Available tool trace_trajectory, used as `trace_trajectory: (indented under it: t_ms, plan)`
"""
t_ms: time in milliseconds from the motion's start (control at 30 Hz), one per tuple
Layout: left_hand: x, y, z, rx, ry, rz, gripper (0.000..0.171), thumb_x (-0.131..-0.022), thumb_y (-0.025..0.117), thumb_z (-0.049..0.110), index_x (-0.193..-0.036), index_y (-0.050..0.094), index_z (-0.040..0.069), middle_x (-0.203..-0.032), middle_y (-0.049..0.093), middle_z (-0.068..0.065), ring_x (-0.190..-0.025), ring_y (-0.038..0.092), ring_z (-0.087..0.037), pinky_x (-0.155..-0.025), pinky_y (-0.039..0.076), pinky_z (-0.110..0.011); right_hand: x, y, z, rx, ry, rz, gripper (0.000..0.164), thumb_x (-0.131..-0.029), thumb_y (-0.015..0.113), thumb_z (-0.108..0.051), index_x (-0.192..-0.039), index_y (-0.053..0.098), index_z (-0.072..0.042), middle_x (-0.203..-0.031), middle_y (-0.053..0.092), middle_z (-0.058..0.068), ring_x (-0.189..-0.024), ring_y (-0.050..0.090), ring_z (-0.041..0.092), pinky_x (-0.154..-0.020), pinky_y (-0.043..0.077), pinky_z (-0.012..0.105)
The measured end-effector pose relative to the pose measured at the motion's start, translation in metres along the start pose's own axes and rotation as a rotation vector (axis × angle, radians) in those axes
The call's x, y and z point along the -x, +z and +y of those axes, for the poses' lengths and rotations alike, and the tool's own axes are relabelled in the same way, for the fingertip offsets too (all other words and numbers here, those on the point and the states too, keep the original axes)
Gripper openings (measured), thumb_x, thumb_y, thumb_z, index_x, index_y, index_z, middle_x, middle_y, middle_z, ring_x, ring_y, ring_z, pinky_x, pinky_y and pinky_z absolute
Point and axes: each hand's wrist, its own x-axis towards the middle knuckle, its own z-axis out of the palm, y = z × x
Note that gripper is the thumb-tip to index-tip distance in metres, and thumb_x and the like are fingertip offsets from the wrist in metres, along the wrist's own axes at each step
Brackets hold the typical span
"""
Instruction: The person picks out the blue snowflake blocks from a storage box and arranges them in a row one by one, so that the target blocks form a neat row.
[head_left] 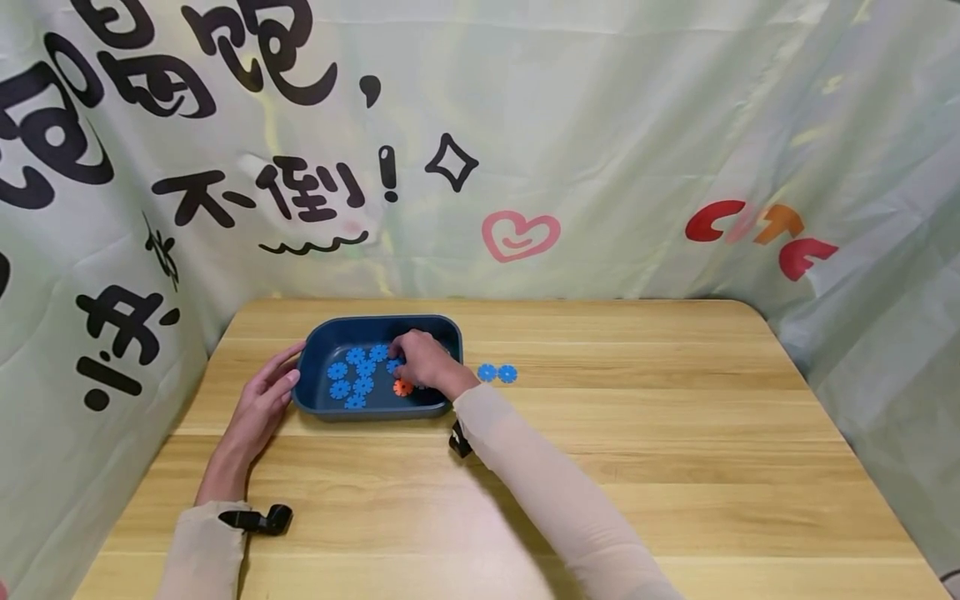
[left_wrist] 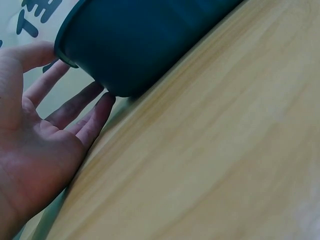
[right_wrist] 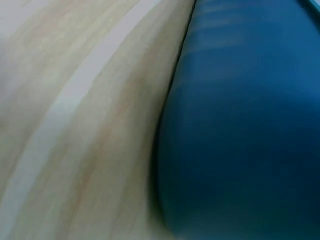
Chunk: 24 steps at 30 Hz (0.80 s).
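Note:
A dark blue rectangular bin (head_left: 408, 411) stands on the table, holding several blue notched discs (head_left: 337, 371) and an orange notched disc (head_left: 402, 387). My left hand (head_left: 262, 402) rests against the bin's left end; in the left wrist view its fingers (left_wrist: 75, 105) are extended and touch the outer wall beneath the rim. Reaching over the near right corner, my right hand (head_left: 429, 360) is inside the bin, fingers bent down around a blue disc (head_left: 393, 365). Whether it pinches that disc is hard to see. The right wrist view has only the bin's outer wall (right_wrist: 240, 130) and tabletop.
Two blue notched discs (head_left: 497, 373) lie side by side on the wooden table (head_left: 637, 433), just right of the bin. A printed cloth (head_left: 600, 150) hangs behind the table and along both sides.

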Motion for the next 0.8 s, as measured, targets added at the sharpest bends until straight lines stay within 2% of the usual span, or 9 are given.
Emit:
trace_trajectory:
  t_ms: [267,467,600,800]
  plan:
    - [-0.0008,0.0006,0.0013,0.004,0.006,-0.003,0.053,-0.109,0.052,0.026,-0.160,0.039,0.017,-0.163,0.029,-0.016,-0.140,0.035,-0.020,-0.099,0.043,-0.013,-0.0011,-0.0015,-0.0001,0.011,0.004,-0.006,0.028,-0.097,0.072,-0.016,-0.124,0.071,-0.011,-0.120,0.064,0.002,-0.094,0.057,0.014,-0.079,0.052,0.026]
    - [0.0007,0.0001,-0.0010,0.029,0.024,-0.003,0.052,-0.109,0.051,0.023,-0.159,0.039,0.014,-0.160,0.033,-0.014,-0.136,0.040,-0.016,-0.099,0.044,-0.014,-0.0006,0.0000,-0.0012,-0.004,0.019,-0.011,0.035,-0.095,0.076,-0.018,-0.129,0.069,-0.011,-0.116,0.063,0.002,-0.100,0.058,0.015,-0.085,0.052,0.027]
    - [-0.0001,0.0003,-0.0021,0.060,0.046,-0.008,0.051,-0.109,0.051,0.019,-0.159,0.040,0.011,-0.157,0.038,-0.013,-0.134,0.044,-0.014,-0.100,0.045,-0.016,0.0002,0.0005,-0.0012,-0.023,0.031,-0.003,0.033,-0.093,0.078,-0.019,-0.125,0.071,-0.011,-0.112,0.064,0.001,-0.098,0.058,0.015,-0.085,0.053,0.028]
    - [-0.0014,0.0003,-0.0024,0.052,0.053,-0.009,0.051,-0.109,0.051,0.020,-0.158,0.040,0.011,-0.158,0.036,-0.014,-0.135,0.043,-0.015,-0.100,0.045,-0.016,0.0013,0.0003,-0.0005,-0.050,0.039,-0.009,0.026,-0.094,0.078,-0.017,-0.118,0.071,-0.011,-0.107,0.063,0.000,-0.092,0.057,0.014,-0.080,0.052,0.027]
